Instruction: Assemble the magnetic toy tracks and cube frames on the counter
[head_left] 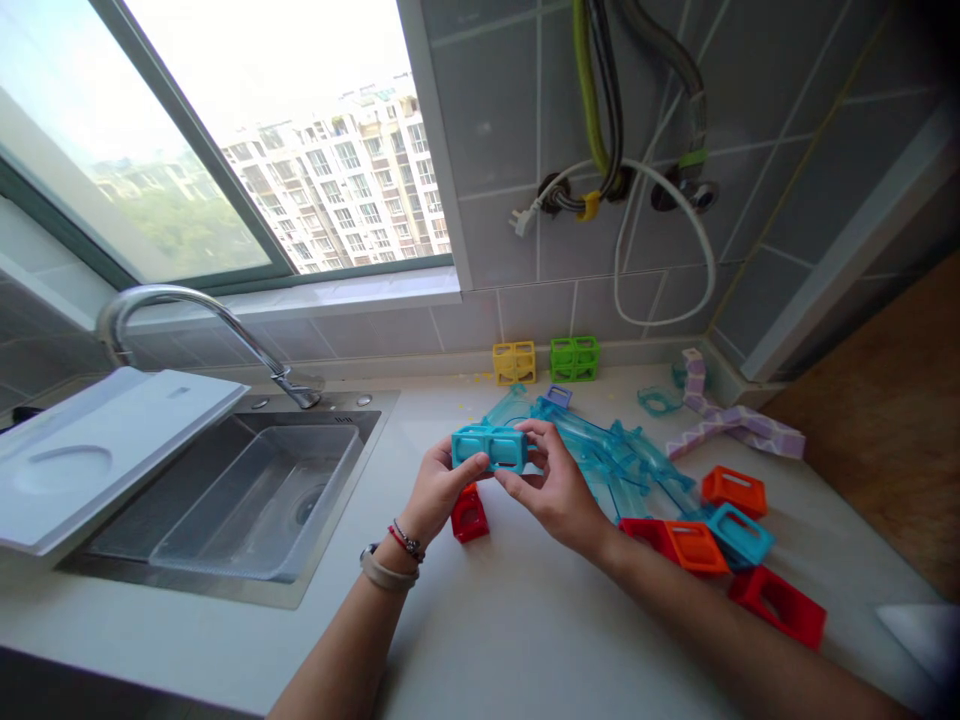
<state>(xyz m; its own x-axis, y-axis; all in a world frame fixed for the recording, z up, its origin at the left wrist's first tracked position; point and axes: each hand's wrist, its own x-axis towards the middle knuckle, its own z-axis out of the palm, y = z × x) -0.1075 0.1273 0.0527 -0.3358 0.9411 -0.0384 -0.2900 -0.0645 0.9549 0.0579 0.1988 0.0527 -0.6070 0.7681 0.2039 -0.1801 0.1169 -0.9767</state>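
Between my two hands, above the counter, is a light blue plastic block with open window-like sides. My left hand is closed on its left end, thumb across the front. My right hand pinches its right end with thumb and fingertips. Just below and behind the block, a red block lies on the counter, partly covered by my hands. Clear blue plastic track pieces are heaped beyond my right hand. A small purple block lies at the heap's far edge.
Yellow blocks and green blocks stand against the back wall. Orange, blue and red blocks lie at right, near my forearm. Lilac pieces are farther back. A sink with a plastic basket is left.
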